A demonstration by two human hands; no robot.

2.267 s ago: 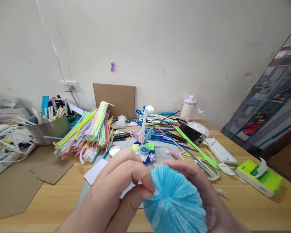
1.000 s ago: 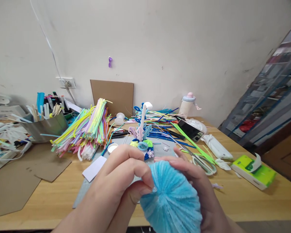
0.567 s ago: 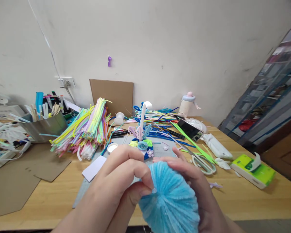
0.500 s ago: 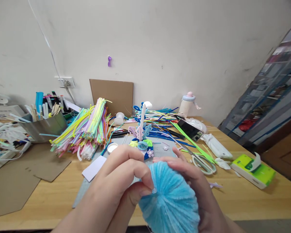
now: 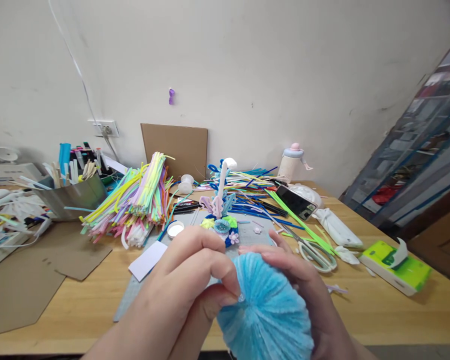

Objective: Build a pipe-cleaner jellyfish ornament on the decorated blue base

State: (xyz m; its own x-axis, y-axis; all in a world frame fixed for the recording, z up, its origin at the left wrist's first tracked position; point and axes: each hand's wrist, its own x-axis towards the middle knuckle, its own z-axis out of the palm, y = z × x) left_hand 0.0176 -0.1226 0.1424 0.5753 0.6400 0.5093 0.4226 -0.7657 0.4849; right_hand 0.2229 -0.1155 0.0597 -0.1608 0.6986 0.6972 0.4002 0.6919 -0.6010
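Observation:
A fluffy light-blue dome made of pipe cleaners [image 5: 270, 310] fills the lower middle of the view. My right hand [image 5: 311, 295] cups it from behind and below, fingers wrapped over its top. My left hand [image 5: 187, 295] is closed in a pinch, thumb and fingertips pressed at the dome's centre on a tiny clear bead-like bit [image 5: 241, 298]. Just beyond my fingers stands a small pipe-cleaner model [image 5: 223, 220] with a white stem on a blue base.
On the wooden table [image 5: 78, 310] lie a heap of pastel pipe cleaners [image 5: 135, 200], scissors [image 5: 315, 252], a phone [image 5: 296, 201], a green tissue pack [image 5: 397, 267], cardboard sheets [image 5: 30, 280] and a metal pen holder [image 5: 75, 195]. A grey cutting mat [image 5: 135, 295] sits under my hands.
Both hands keep the same hold on the blue dome. Only the view has shifted slightly.

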